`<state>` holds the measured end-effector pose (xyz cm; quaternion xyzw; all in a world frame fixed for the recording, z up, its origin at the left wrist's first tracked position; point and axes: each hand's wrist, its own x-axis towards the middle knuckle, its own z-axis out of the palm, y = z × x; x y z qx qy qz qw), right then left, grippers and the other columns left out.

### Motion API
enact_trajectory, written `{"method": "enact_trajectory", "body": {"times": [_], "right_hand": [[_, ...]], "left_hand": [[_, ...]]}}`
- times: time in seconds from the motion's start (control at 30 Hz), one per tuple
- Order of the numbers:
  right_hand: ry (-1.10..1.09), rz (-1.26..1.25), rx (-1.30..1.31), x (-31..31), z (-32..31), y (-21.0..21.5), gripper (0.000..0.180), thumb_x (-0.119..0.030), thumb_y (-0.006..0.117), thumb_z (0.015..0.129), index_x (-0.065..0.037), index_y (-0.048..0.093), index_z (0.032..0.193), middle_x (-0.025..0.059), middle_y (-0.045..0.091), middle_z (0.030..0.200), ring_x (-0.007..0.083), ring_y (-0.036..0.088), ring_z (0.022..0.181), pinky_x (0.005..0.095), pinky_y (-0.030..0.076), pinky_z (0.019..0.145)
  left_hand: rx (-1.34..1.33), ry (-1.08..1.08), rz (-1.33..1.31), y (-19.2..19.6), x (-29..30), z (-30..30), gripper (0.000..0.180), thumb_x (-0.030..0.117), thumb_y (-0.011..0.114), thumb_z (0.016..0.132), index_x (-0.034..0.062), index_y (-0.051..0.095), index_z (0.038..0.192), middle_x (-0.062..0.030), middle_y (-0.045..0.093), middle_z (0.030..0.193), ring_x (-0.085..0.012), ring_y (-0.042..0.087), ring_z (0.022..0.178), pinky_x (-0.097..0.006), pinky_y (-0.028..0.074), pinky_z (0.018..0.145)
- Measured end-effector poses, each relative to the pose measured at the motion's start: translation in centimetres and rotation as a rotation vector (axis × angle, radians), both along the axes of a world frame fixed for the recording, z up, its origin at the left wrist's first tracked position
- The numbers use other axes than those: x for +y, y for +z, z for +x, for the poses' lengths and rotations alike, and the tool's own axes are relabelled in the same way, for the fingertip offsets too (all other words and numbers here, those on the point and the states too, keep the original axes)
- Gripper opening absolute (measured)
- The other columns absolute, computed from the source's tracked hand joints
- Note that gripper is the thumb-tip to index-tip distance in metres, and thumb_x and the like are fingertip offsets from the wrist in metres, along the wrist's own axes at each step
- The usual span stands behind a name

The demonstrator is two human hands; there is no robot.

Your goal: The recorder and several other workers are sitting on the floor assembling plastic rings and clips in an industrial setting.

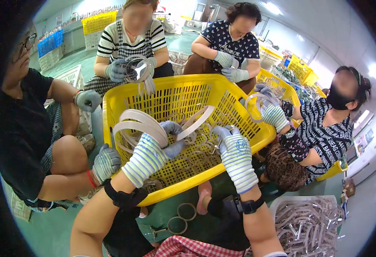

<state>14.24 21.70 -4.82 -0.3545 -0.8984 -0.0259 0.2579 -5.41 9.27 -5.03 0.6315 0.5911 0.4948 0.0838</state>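
Note:
A yellow slatted basket (222, 171) stands in front of me, with thin round metal rings (198, 156) lying inside. My left hand (151, 150), in a striped knit glove with grey fingers, is closed round several wide, pale metal band rings (138, 116) above the basket's left half. One more pale band (196, 123) slants up just right of its fingers; whether they grip it I cannot tell. Over the right half, my right hand (238, 156), gloved alike, has its fingers bent round a small shiny metal piece (216, 147), mostly hidden by the glove.
Gloved co-workers sit round the basket; the one at the far left side (130, 70) and the one at right (258, 103) hold rings. At lower right stands a white crate (278, 205) full of metal clamps. Loose rings (177, 225) lie on the green floor by my feet.

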Motion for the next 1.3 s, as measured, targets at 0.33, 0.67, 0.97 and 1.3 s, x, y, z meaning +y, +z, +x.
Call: {"method": "enact_trajectory", "body": {"times": [0.33, 0.67, 0.97, 1.3], "right_hand": [[0.447, -0.346, 0.409, 1.2, -0.4, -3.3, 0.030, -0.003, 0.058, 0.081, -0.006, 0.059, 0.111, 0.0092, 0.063, 0.085, 0.0156, 0.057, 0.068, 0.0276, 0.047, 0.063], [0.346, -1.393, 0.638, -2.4, -0.1, 1.4, 0.028, -0.027, 0.056, 0.092, -0.006, 0.061, 0.110, 0.0011, 0.061, 0.072, 0.0047, 0.046, 0.050, 0.0195, 0.036, 0.046], [0.356, -1.336, 0.773, -4.1, 0.5, 0.2, 0.031, -0.033, 0.058, 0.091, -0.006, 0.063, 0.105, -0.0002, 0.057, 0.067, 0.0050, 0.045, 0.049, 0.0198, 0.035, 0.044], [0.288, -1.343, 0.865, -6.4, 1.1, -0.7, 0.026, -0.032, 0.059, 0.090, -0.008, 0.059, 0.100, -0.0009, 0.057, 0.068, 0.0047, 0.048, 0.050, 0.0197, 0.038, 0.044]], "left_hand": [[-0.061, -0.477, -0.008, 0.6, -0.5, 0.6, 0.051, 0.006, 0.060, 0.084, 0.0069, 0.046, 0.133, -0.0084, 0.050, 0.130, -0.0191, 0.056, 0.103, -0.032, 0.046, 0.089], [-0.458, -0.242, 0.032, -1.4, 0.3, -0.9, 0.065, 0.005, 0.071, 0.076, 0.0075, 0.041, 0.133, -0.0066, 0.045, 0.134, -0.0182, 0.040, 0.126, -0.032, 0.031, 0.105], [-0.438, -0.267, 0.100, -1.9, -0.5, 2.3, 0.094, 0.013, 0.088, 0.054, 0.0126, 0.034, 0.132, -0.0021, 0.042, 0.133, -0.0113, 0.048, 0.104, -0.026, 0.044, 0.086], [-0.304, 0.025, 0.037, -1.8, -1.8, 5.4, 0.041, 0.014, 0.080, 0.066, 0.0096, 0.053, 0.097, 0.0034, 0.056, 0.084, -0.0031, 0.046, 0.065, -0.020, 0.041, 0.057]]}}
